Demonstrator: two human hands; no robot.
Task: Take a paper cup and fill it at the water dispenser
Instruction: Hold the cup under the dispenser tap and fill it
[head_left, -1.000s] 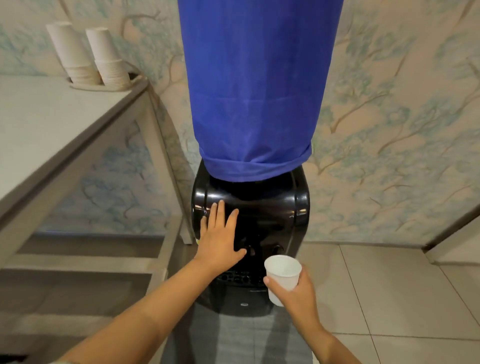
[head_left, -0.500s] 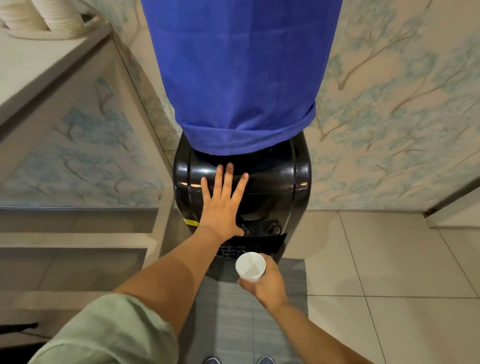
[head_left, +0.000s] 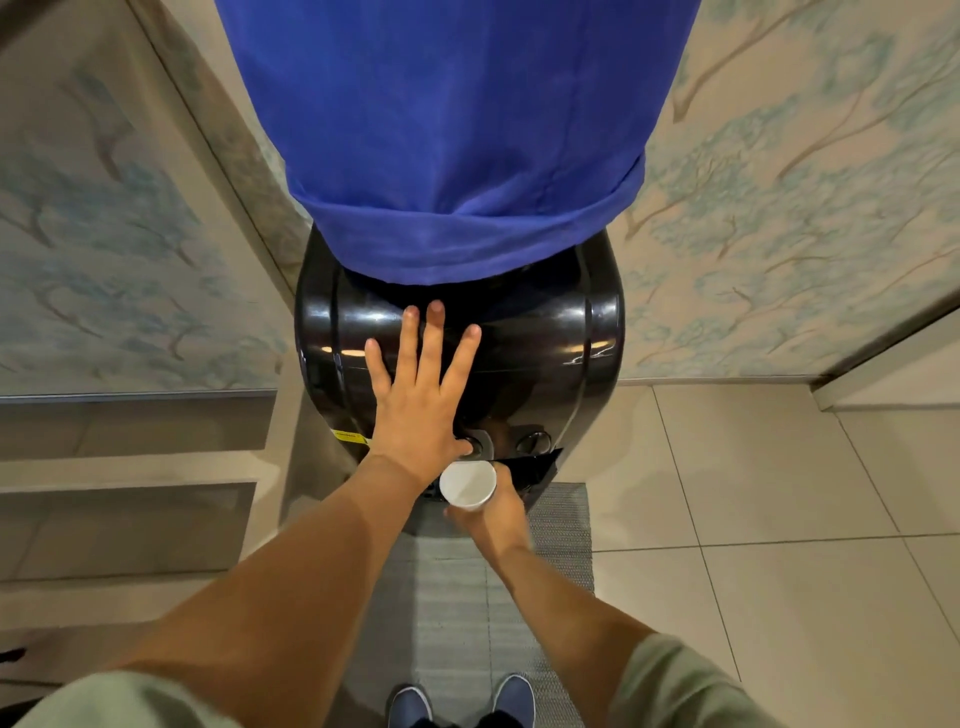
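A black water dispenser stands against the wall, its bottle wrapped in a blue cloth cover. My left hand lies flat on the dispenser's front with fingers spread and the thumb at the left round tap button. My right hand grips a white paper cup upright, just below that button and in front of the dispenser. The cup looks empty. A second round button sits to the right.
A grey mat lies on the tiled floor under my blue shoes. A table leg and low shelves stand close on the left. Patterned wallpaper covers the wall behind.
The view has tilted down and closer to the dispenser. My right hand has brought the cup up and in, under the left button. My left hand stays flat on the front.
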